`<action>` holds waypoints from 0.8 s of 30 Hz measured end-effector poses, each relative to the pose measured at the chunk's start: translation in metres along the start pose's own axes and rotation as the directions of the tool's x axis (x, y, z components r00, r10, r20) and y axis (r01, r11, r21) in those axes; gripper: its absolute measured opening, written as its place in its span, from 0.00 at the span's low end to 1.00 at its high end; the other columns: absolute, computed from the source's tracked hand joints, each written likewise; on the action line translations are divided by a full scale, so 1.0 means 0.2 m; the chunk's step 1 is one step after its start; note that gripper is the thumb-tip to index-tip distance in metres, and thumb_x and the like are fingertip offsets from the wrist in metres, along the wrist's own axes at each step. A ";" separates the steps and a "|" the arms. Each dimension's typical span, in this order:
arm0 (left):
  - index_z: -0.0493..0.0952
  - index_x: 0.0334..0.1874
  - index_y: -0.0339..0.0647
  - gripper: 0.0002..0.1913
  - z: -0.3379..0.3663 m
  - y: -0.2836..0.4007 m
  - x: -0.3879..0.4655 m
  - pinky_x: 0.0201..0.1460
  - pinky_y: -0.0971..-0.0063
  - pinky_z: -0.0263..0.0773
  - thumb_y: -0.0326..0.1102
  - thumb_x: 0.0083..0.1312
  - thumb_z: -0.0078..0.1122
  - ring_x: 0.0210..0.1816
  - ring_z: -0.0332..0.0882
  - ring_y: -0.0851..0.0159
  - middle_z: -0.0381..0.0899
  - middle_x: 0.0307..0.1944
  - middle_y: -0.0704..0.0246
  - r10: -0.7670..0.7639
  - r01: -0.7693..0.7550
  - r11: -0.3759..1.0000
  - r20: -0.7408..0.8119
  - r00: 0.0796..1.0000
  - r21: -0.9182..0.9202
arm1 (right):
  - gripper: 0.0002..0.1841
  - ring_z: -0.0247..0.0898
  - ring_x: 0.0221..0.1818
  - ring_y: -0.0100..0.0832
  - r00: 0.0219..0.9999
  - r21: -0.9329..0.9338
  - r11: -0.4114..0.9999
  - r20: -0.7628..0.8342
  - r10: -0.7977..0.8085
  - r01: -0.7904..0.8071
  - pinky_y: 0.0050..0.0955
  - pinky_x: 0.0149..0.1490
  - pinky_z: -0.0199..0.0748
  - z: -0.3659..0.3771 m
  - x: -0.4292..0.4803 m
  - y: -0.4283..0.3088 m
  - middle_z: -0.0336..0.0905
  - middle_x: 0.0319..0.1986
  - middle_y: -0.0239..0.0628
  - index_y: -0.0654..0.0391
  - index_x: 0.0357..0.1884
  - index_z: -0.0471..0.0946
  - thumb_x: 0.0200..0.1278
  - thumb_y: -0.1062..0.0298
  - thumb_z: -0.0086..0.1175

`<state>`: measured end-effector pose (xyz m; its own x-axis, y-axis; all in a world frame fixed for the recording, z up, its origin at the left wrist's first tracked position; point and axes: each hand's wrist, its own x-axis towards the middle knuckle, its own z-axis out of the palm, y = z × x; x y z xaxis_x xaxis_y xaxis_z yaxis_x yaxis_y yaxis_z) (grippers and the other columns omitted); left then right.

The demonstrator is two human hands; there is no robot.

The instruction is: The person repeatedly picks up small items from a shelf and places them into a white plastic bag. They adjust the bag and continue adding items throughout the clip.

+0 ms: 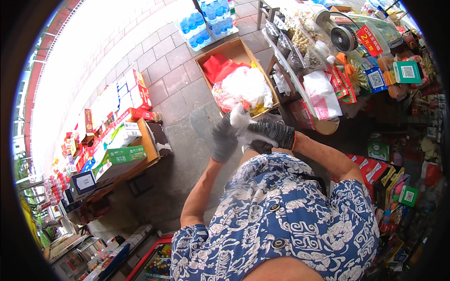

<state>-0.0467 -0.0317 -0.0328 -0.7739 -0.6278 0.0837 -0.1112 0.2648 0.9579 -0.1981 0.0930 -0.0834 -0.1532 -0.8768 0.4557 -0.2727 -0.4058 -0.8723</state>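
Observation:
Both my hands wear dark grey knit gloves and hold a crumpled white translucent plastic bag (242, 123) between them, in front of my body. My left hand (224, 137) is upright on the bag's left side and slightly blurred. From the right, my right hand (276, 134) grips the bag, with part of it hanging below the fingers. Just beyond my hands stands an open cardboard box (256, 52) on the pavement. It holds a heap of white plastic bags (246, 86), a red bag (219, 67) and some yellow bags at the edges.
At left, a table carries stacked boxed goods (123, 154). Wrapped packs of water bottles (197, 30) stand beyond the cardboard box. To the right is a stall with bagged peanuts (300, 40), a small fan (344, 38) and hanging plastic bags (321, 93). Beer cartons (374, 175) sit near my right elbow.

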 end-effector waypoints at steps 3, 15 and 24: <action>0.80 0.52 0.41 0.21 -0.01 0.12 0.03 0.51 0.67 0.74 0.22 0.53 0.62 0.45 0.81 0.58 0.84 0.49 0.64 0.372 -0.412 0.749 0.184 0.910 0.519 | 0.11 0.76 0.27 0.24 0.973 0.312 0.924 0.127 0.192 -0.223 0.21 0.25 0.72 0.00 -0.04 0.06 0.80 0.32 0.35 0.58 0.49 0.76 0.73 0.62 0.52; 0.78 0.57 0.45 0.25 -0.10 0.13 0.03 0.54 0.55 0.69 0.31 0.54 0.59 0.44 0.76 0.56 0.76 0.59 0.63 0.393 -0.638 0.402 0.505 0.768 0.657 | 0.19 0.72 0.21 0.21 0.512 0.561 0.168 0.539 0.669 -0.810 0.19 0.21 0.67 -0.07 0.12 -0.28 0.81 0.29 0.32 0.53 0.43 0.78 0.62 0.48 0.65; 0.58 0.76 0.44 0.38 -0.21 0.00 -0.02 0.67 0.68 0.63 0.24 0.63 0.60 0.68 0.66 0.64 0.67 0.70 0.63 0.086 -0.073 0.996 0.378 0.922 -0.050 | 0.18 0.75 0.34 0.23 0.532 0.519 0.333 0.300 0.792 -0.787 0.22 0.35 0.75 -0.08 -0.01 -0.20 0.80 0.39 0.39 0.60 0.51 0.74 0.63 0.65 0.65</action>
<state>-0.0182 -0.0603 -0.0225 -0.9587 -0.2789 0.0557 -0.0235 0.2728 0.9618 -0.2014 0.1150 -0.0469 -0.0127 -0.8653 -0.5010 0.5228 0.4214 -0.7410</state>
